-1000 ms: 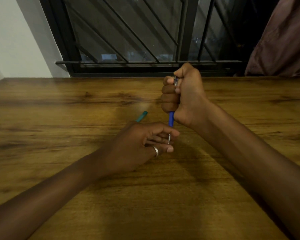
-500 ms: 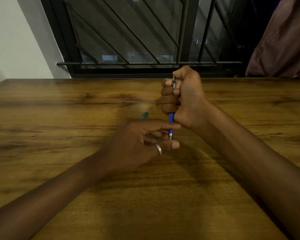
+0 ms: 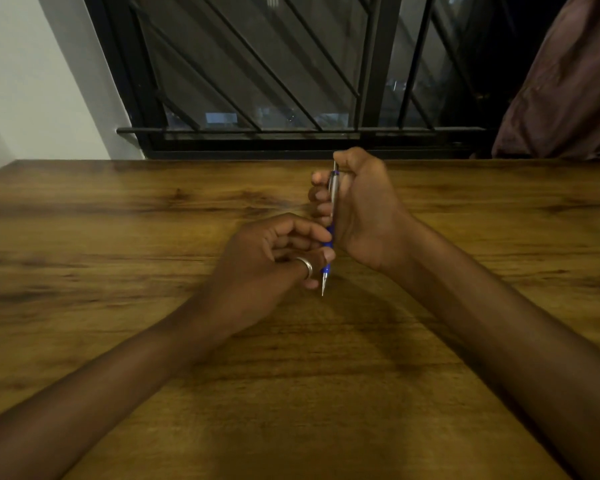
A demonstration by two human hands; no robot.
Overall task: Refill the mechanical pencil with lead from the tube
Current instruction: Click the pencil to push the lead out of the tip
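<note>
The right hand [image 3: 364, 209] grips the mechanical pencil [image 3: 333, 195] upright; the left hand [image 3: 274, 268] fingers pinch its blue grip. Likely checking the feed; next, click out lead.

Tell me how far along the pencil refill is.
Done: can't tell; no lead tube is in view. In hand: the right hand grips the mechanical pencil upright, tip down, thumb at its top; the left hand curls against its blue section. Left: probably checking that lead feeds; none visible at the tip.
</note>
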